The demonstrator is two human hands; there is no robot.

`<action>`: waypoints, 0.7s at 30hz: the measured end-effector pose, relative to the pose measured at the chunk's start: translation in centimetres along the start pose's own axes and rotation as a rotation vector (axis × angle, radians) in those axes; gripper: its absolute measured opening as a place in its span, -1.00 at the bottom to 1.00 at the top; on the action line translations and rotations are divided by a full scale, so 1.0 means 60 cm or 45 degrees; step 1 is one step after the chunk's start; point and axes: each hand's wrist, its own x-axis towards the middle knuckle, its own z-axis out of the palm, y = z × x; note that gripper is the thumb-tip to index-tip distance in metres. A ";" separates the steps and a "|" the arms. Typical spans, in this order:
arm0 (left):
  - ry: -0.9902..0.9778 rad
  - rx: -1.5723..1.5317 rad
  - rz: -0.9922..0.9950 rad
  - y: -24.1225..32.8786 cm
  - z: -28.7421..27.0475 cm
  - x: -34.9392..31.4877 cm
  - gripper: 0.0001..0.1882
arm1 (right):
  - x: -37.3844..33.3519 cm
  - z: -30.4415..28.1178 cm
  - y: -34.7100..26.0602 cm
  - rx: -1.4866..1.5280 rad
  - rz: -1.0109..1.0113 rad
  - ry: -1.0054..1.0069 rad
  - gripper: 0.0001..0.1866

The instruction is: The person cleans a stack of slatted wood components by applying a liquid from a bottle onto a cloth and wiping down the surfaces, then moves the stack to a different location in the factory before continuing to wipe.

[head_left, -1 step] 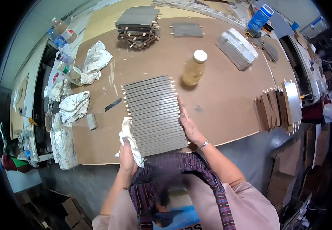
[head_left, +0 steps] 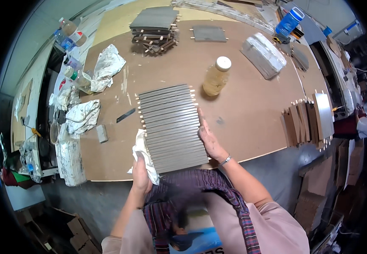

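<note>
The left hand [head_left: 140,175] clenches a crumpled white cloth [head_left: 143,152]; the right hand [head_left: 209,137] lies flat, released, against a ribbed grey slatted panel [head_left: 171,127] — a capped amber plastic bottle [head_left: 216,76] stands beyond on the brown desk [head_left: 251,106].

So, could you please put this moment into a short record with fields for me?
surface: brown workbench
left hand: left hand grips a white rag at the left edge of the grey slatted panel
right hand: right hand rests flat against the panel's right edge
panel: lies flat, wooden dowels sticking out along both sides
behind panel: bottle of yellowish liquid with white cap, upright
far end: stack of similar panels
right of bench: brown boards standing on edge
left of bench: crumpled rags
</note>
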 end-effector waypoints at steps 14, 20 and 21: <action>0.074 0.947 0.181 -0.063 -0.055 0.002 -0.38 | -0.004 0.004 0.002 -0.036 0.036 0.053 -0.23; 0.398 0.632 0.623 0.156 -0.031 0.045 -0.57 | 0.000 0.003 0.001 -0.056 -0.006 0.059 -0.23; 0.389 0.696 0.794 0.190 -0.025 0.067 -0.56 | 0.001 0.002 0.004 -0.111 -0.025 0.054 -0.23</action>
